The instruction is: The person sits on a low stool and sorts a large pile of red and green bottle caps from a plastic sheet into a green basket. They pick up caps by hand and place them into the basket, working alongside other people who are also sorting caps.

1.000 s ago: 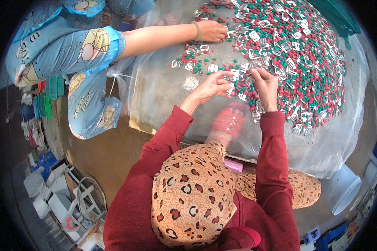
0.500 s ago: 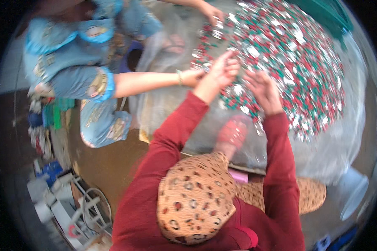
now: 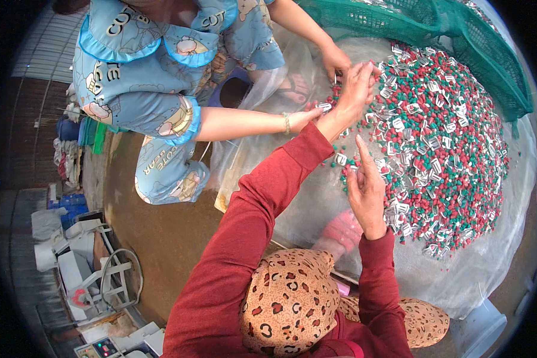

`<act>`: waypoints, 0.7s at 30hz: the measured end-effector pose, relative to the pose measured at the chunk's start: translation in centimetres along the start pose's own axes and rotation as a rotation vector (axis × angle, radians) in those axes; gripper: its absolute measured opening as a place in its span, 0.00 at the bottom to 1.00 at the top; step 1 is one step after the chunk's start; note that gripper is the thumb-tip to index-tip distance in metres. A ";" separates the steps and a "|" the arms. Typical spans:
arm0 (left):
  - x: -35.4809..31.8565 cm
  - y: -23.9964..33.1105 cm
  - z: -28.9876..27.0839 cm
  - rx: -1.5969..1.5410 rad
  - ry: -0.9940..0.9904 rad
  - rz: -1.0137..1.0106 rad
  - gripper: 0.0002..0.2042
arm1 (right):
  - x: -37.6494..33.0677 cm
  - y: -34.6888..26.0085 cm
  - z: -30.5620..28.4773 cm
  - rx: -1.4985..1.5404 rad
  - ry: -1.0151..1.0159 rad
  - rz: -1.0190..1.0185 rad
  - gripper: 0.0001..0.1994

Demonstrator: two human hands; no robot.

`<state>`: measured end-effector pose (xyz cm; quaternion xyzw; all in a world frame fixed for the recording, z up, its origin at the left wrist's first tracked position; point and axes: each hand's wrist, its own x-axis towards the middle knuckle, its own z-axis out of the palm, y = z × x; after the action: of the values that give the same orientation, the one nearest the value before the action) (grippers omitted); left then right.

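Note:
My left hand [image 3: 353, 94] reaches over the near left edge of a heap of small red, green and clear plastic pieces [image 3: 438, 146]. Its fingers are stretched out; a spot of red shows at the fingertips, and I cannot tell whether it is a held piece. Closer to me, my right hand [image 3: 367, 194] hovers at the heap's edge, index finger extended and thumb apart, with no piece visible in it. A co-worker's hand [image 3: 335, 61] is just beyond my left hand. The co-worker's other hand [image 3: 309, 118], partly behind my left wrist, has a clear slotted piece [image 3: 324, 107] at its fingers.
The heap lies on a translucent plastic sheet [image 3: 489, 262]. Green mesh [image 3: 394, 24] curves round its far side. A pale blue bucket [image 3: 477, 331] stands at the lower right. The co-worker in blue patterned clothes [image 3: 134, 80] sits at left, and grey machinery [image 3: 83, 271] stands lower left.
The view has shifted, so the heap sits lower and more green mesh shows. My hands have moved farther apart; the left now reaches out with straighter fingers.

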<state>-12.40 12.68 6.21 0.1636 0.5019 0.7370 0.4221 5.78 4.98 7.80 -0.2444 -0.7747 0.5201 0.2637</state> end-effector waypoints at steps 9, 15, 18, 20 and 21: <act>-0.8 2.1 -0.6 1.760 -0.057 0.560 0.13 | 0.0 -1.3 2.1 -0.034 0.054 -0.120 0.33; -0.9 1.2 0.2 1.801 -0.070 0.612 0.12 | -1.2 -1.6 2.4 -0.042 -0.056 -0.078 0.34; -0.9 1.1 1.0 1.774 -0.061 0.656 0.12 | -2.0 -1.8 2.4 -0.056 -0.073 -0.100 0.34; -1.1 1.6 1.4 1.746 -0.077 0.617 0.11 | -2.3 -1.9 2.3 -0.085 -0.102 -0.098 0.35; -0.7 1.0 1.3 1.757 -0.034 0.618 0.11 | -2.5 -2.0 2.1 -0.097 -0.117 -0.097 0.35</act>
<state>-11.62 12.78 7.78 0.5613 0.8077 0.1700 -0.0607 6.06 1.25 8.63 -0.1880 -0.8240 0.4822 0.2307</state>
